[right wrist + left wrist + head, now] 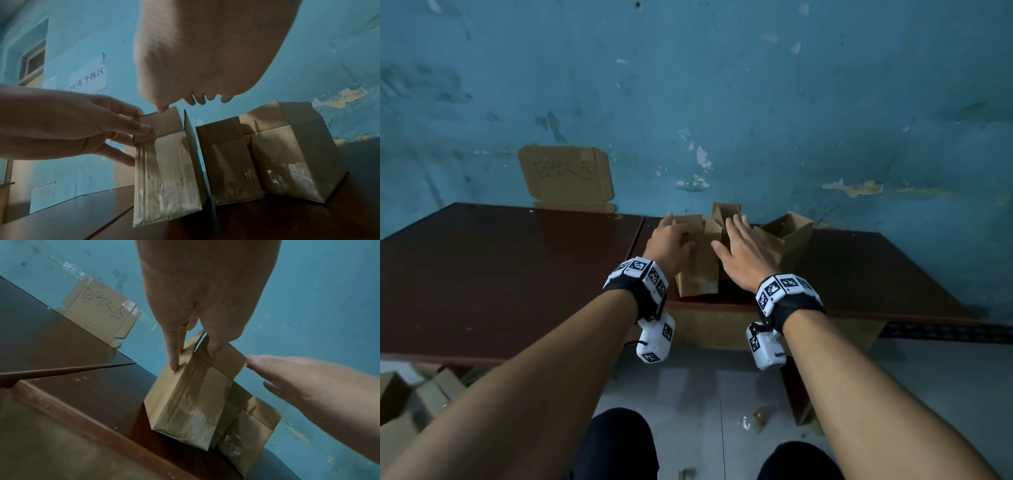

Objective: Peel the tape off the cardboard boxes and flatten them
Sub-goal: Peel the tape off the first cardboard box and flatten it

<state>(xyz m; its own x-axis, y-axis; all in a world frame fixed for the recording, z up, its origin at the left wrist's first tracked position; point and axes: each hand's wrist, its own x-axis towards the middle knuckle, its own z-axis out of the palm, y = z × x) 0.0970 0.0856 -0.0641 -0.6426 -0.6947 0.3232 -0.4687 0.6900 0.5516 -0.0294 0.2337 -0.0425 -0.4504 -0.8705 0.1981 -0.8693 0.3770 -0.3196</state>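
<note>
While the tall box [697,270] stands upright on the table [500,267] right in front, the L hand [671,241] pinches its top flap. The R hand [743,253], fingers flat & holding nothing, touches the flap's other edge; both are equally near.

Table [517,274]: against the wall [756,102].
Near box [697,270]: on the table by its front edge, between both hands.
Left hand [671,240]: on the near box's left flap.
Right hand [743,253]: above its right side.
Second box [226,162]: just right of the near box.
Third box [791,236]: further right, nearer the wall.
Flat cardboard sheet [566,176]: on the wall, left of the boxes.
</note>
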